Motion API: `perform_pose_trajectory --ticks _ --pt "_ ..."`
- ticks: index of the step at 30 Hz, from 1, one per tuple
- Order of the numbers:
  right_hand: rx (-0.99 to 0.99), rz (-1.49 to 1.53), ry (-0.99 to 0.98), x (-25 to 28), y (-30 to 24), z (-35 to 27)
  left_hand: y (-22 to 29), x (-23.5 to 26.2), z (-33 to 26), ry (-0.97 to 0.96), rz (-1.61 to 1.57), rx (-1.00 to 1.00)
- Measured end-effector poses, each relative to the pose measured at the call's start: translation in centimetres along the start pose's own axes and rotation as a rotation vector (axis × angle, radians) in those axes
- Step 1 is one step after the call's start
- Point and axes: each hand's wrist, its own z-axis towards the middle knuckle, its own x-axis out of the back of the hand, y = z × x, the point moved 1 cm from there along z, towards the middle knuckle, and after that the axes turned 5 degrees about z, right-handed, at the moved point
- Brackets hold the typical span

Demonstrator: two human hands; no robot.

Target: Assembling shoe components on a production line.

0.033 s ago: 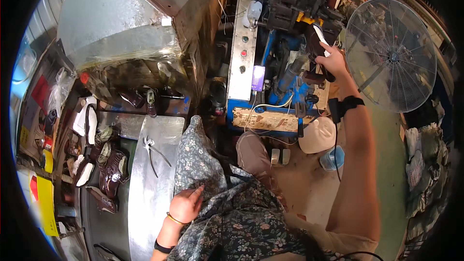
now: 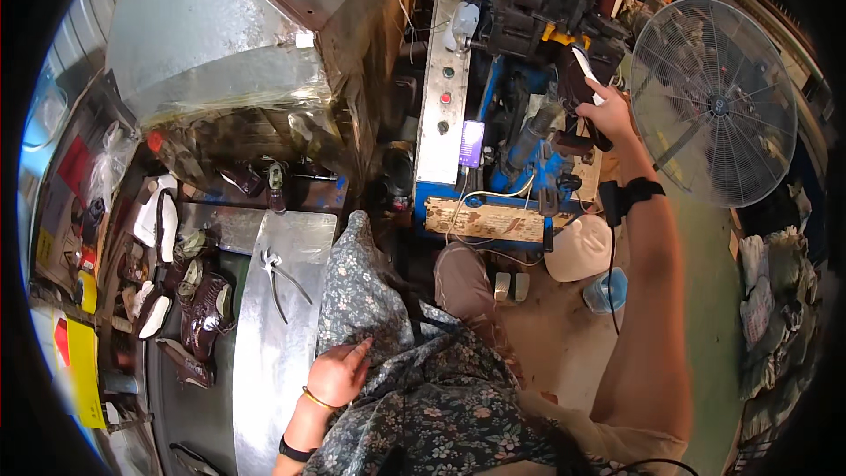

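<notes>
At the blue machine (image 2: pixel 441 154), my right arm is stretched forward. A dark brown shoe upper (image 2: pixel 571 88) with a white sole-shaped bottom is held there by my right hand (image 2: pixel 606 113), thumb and fingers closed around its near part. The upper's far end sits by the yellow part (image 2: pixel 560 33) of the machine's dark head. My left hand (image 2: pixel 339 376) rests on the floral apron (image 2: pixel 370 300) over my lap, holding nothing, with the index finger stretched out. On the metal plate (image 2: pixel 269 353) to its left lie metal pincers (image 2: pixel 278 278), handles spread.
Several brown shoe uppers (image 2: pixel 208 313) lie on the left bench. A large fan (image 2: pixel 718 106) stands at the right. Below the machine are foot pedals (image 2: pixel 511 286), a round beige seat (image 2: pixel 578 248) and a blue tub (image 2: pixel 605 291). A metal hood (image 2: pixel 211 26) fills the upper left.
</notes>
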Motion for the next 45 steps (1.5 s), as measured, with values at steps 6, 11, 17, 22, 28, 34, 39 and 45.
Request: perform_pose_trajectory --ticks 6,11,17,22,28,34,39,45 --pt "0.061 -0.079 0.014 0.9 0.0 1.4 -0.6 -0.1 -0.1 -0.022 0.055 0.070" --pt "0.126 -0.175 -0.261 1.4 -1.5 2.3 -0.3 -0.2 0.8 0.047 0.033 0.051" --pt "0.037 -0.438 0.003 -5.0 -3.8 -3.1 -2.4 -0.2 -0.8 0.165 0.002 0.112" --pt "0.117 -0.189 -0.090 -5.5 -4.4 -3.3 -5.4 0.9 -2.5 0.218 -0.049 0.232" --pt "0.079 -0.399 -0.075 -5.3 5.2 3.9 -17.1 3.5 -5.9 0.383 0.047 0.569" --pt "0.184 -0.366 -0.083 -5.9 9.1 11.1 -34.0 9.5 -6.8 0.543 0.452 0.790" --pt "0.150 -0.404 -0.206 -4.5 9.1 13.8 -42.4 11.7 -0.5 0.187 0.738 0.785" --pt "0.849 -0.743 0.036 -9.2 -7.4 3.5 -45.2 13.7 1.5 -0.249 0.678 0.901"
